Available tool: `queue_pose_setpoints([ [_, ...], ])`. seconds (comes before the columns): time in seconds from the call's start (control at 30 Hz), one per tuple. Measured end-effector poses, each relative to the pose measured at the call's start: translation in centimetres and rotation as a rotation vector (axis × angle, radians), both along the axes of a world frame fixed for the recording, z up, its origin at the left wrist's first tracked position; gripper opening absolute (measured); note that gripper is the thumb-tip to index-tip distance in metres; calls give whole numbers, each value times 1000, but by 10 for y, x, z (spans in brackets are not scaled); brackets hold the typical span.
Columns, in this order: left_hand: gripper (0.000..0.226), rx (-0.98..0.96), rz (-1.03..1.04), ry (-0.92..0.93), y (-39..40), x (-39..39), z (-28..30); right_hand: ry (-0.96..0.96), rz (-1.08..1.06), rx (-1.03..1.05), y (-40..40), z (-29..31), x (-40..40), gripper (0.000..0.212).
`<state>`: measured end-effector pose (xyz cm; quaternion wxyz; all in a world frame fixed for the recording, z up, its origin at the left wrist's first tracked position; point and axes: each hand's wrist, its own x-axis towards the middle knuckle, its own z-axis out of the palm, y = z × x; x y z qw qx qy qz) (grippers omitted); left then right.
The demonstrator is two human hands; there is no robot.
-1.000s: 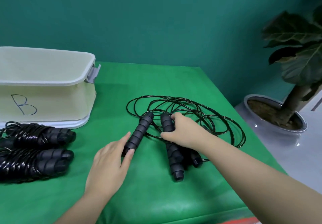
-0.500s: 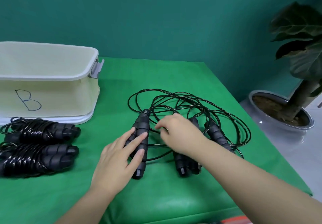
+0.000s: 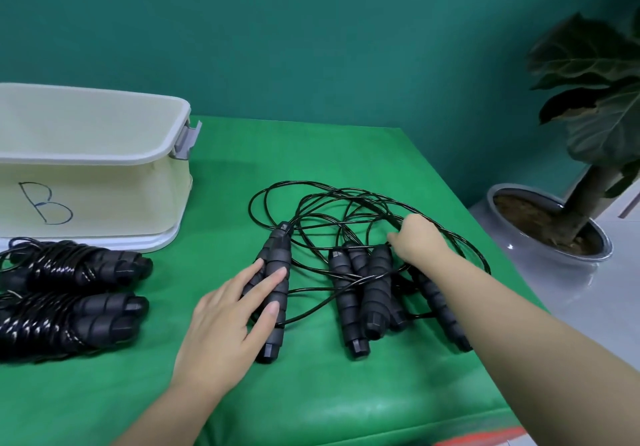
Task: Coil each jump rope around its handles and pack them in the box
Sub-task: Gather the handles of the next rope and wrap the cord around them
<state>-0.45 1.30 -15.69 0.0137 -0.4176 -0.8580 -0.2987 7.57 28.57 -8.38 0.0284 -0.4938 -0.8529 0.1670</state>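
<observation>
A pair of black foam handles (image 3: 275, 282) lies side by side at mid-table, and my left hand (image 3: 228, 321) rests flat on them with its fingers spread. To their right, several more black handles (image 3: 367, 289) lie in a bunch, tangled in loose black rope (image 3: 311, 196). My right hand (image 3: 417, 241) reaches into the rope loops behind that bunch; its fingers curl into the cord, but its grip is hidden. Two coiled jump ropes (image 3: 69, 293) lie at the left. A cream box marked "B" (image 3: 93, 182) stands behind them.
The green table (image 3: 311, 393) ends close to my body and drops off on the right. Beyond that right edge a potted plant (image 3: 568, 217) stands on a pale floor. A teal wall runs behind the table.
My left hand slid onto the paired handles and flattened there. My right hand left the handle it held and moved right and back into the rope loops. The view shifted closer.
</observation>
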Motion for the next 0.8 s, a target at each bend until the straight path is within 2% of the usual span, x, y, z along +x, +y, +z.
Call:
queue_pose_setpoints([
  [0.03,47,-1,-2,1,0,0,0,44,-1,3,-1,0,2,13],
  [0.07,47,-1,-3,1,0,0,0,103,2,-1,-2,0,4,13],
  [0.13,48,4,-4,0,-1,0,-1,247,16,-17,-5,0,9,36],
  [0.17,48,6,-5,-1,-1,0,-1,334,29,-15,-7,0,11,40],
  [0.27,47,18,-5,1,-1,0,-1,548,98,42,-13,0,18,41],
  [0.37,48,16,-8,5,-1,-1,-2,673,159,92,-18,0,26,38],
  [0.5,47,20,-10,-3,-2,-1,-3,733,225,159,-26,4,34,31],
  [0.7,47,27,-14,-5,-2,-1,-3,731,190,114,-26,6,34,20],
  [0.8,47,33,-15,-2,-2,0,-3,685,188,218,-22,4,35,14],
])
